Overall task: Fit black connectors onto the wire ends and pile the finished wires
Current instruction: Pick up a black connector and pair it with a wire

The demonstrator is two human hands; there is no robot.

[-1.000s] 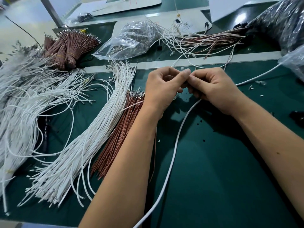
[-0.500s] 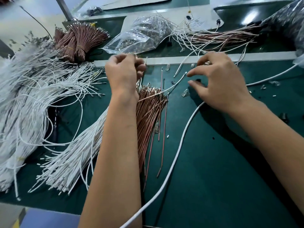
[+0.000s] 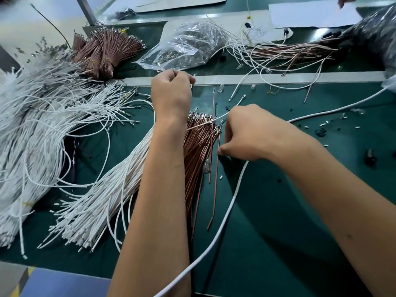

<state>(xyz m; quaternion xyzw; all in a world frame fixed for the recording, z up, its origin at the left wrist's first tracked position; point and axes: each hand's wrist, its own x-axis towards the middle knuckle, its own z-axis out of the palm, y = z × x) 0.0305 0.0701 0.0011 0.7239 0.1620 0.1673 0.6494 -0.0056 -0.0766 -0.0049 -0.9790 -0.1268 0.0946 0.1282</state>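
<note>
My left hand (image 3: 171,93) is curled into a loose fist at the far edge of the green mat (image 3: 278,211), knuckles toward me; something thin and metallic pokes out at my fingertips, but I cannot tell just what I am pinching. My right hand (image 3: 248,133) lies nearer, fingers bent down onto the tips of the brown wires (image 3: 199,151), thumb pressed to the mat beside one loose brown wire (image 3: 216,179). Whether those fingers have caught a wire I cannot tell.

The brown wires lie in a flat sheaf under my left forearm, metal ends pointing away from me. Just left of them a thick fan of white wires (image 3: 96,202) spreads toward the near edge, and beyond that a big tangled heap of white wires (image 3: 32,116) covers the left side. A white cable (image 3: 225,213) curves across the mat, passing under my right wrist.

The mat is dark green, scattered with small white and black bits to the right. A pale strip (image 3: 278,79) crosses it behind my hands. Past it lie tied brown bundles (image 3: 102,54), a clear plastic bag (image 3: 188,48), and a loose pile of mixed wires (image 3: 285,52). At far right is a dark crinkled bag (image 3: 372,33); white sheets (image 3: 310,16) lie further back.
</note>
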